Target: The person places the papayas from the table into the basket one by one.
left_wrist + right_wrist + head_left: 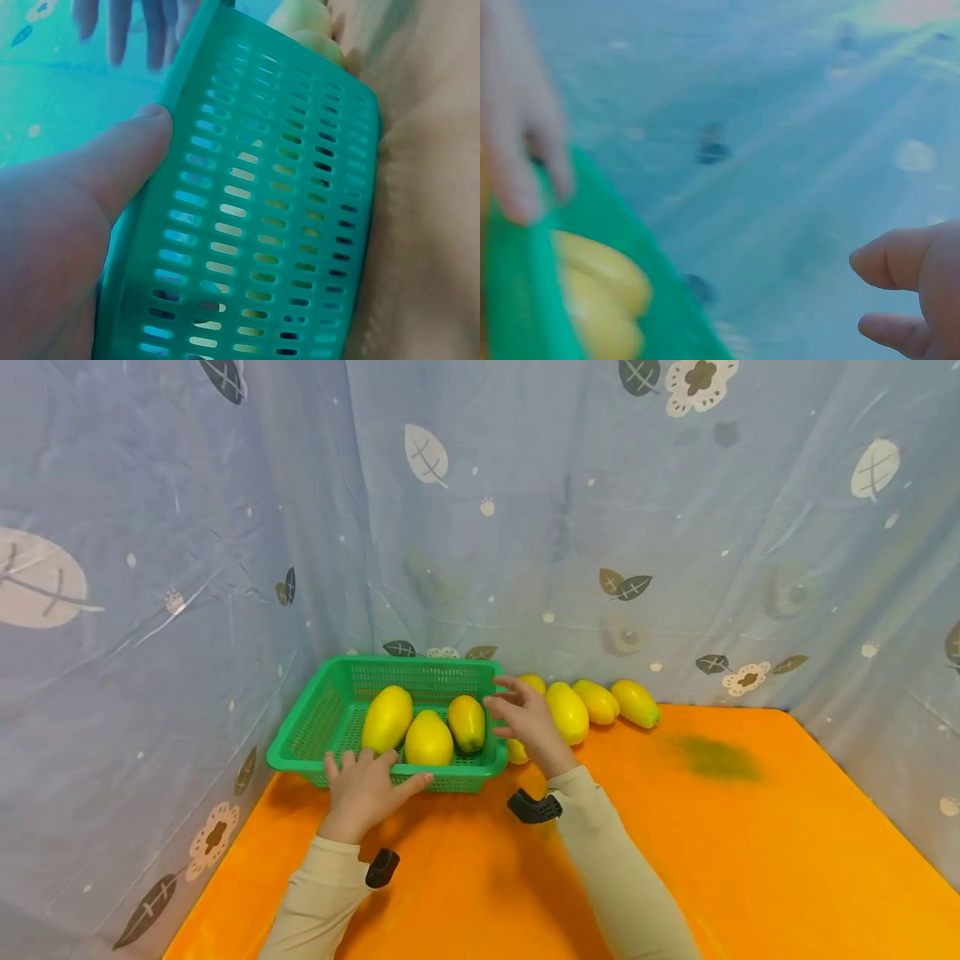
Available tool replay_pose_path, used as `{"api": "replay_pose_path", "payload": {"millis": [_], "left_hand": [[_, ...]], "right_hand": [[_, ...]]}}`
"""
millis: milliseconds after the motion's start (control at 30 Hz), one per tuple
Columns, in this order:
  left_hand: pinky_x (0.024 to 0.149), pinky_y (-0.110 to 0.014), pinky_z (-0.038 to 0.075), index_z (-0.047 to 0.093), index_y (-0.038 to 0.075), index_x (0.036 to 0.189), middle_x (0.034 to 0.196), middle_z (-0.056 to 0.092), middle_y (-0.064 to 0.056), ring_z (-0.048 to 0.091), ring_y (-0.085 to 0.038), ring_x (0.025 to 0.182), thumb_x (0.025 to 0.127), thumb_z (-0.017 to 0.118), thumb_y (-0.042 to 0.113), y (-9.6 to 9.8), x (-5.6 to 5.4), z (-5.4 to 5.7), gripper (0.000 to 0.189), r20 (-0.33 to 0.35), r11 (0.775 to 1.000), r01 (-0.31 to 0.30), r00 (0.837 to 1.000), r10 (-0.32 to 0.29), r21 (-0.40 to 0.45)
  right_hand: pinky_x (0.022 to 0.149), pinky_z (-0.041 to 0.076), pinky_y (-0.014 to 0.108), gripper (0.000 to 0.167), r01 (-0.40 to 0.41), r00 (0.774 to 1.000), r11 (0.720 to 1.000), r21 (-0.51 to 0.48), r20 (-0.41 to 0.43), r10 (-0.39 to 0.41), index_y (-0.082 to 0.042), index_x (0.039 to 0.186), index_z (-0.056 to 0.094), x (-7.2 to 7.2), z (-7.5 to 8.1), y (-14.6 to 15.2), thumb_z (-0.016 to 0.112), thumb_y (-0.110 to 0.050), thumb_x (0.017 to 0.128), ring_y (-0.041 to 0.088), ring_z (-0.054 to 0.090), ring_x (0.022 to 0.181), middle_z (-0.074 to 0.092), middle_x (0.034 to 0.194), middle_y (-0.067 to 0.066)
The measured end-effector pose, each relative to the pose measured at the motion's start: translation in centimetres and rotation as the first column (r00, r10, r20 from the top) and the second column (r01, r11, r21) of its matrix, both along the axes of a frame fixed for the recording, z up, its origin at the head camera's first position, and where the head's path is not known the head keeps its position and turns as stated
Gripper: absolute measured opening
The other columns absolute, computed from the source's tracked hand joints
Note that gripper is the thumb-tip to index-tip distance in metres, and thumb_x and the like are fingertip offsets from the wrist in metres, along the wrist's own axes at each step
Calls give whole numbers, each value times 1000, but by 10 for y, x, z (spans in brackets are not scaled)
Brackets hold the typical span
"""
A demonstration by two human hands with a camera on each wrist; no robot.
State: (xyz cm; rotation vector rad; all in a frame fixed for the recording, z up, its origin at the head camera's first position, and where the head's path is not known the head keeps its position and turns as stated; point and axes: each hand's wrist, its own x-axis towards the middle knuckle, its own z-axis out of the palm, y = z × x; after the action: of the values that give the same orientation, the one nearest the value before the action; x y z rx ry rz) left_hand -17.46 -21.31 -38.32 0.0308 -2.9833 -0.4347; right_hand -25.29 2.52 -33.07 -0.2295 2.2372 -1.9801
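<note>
A green plastic basket [303, 764] with slotted walls holds three smooth yellow mango-like fruits: a long left one [387, 718], a rounder middle one [429, 739] and a smaller right one [467, 724]. My left hand [363, 793] grips the basket's near rim, fingers over the inside, with the thumb [127, 154] against the outer side in the left wrist view. Above the basket's right rim, my right hand [525, 718] holds nothing; its thumb and fingers are spread apart. In the right wrist view two of its fingertips [889, 259] show against the curtain.
Several more yellow fruits [567, 714] lie right of the basket along the back edge, one green-tipped [636, 703] at the far right. An orange cloth [750, 843] covers the table, with a dark greenish patch. Patterned blue curtains [525, 543] hang behind and at both sides.
</note>
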Motion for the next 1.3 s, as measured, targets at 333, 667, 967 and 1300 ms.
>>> {"api": "replay_pose_path", "payload": {"millis": [333,667,967,1300], "left_hand": [[114,-78,10,67,7,132,123,63,-23,47,-52,118,88,64,70,0,0,-1,76,-17,1000,-1,1000,1,17],[114,-78,9,68,8,129,121,63,-22,47,-52,118,88,64,70,1,1,-3,74,-18,1000,-3,1000,3,20],[114,-79,10,68,8,129,119,63,-22,48,-52,116,89,63,70,0,0,-2,74,-21,1000,-8,1000,8,-2],[114,-79,8,67,8,130,120,63,-22,47,-52,119,88,63,71,0,-1,-4,75,-20,1000,-11,1000,11,6]], "right_hand": [[82,60,25,59,196,980,975,-107,50,-192,-15,160,32,-6,-1,100,54,-27,106,33,58,127,39,158,18],[102,56,40,63,220,967,967,-130,158,-199,-17,162,26,-17,-33,113,52,-31,107,36,49,137,28,166,13],[109,48,59,60,169,972,986,-2,169,-166,-13,159,35,-35,-72,74,57,-28,105,43,47,140,41,157,22],[71,60,35,67,143,988,972,189,28,-150,-13,159,35,-33,-98,41,63,-31,101,39,64,107,37,160,26]]}}
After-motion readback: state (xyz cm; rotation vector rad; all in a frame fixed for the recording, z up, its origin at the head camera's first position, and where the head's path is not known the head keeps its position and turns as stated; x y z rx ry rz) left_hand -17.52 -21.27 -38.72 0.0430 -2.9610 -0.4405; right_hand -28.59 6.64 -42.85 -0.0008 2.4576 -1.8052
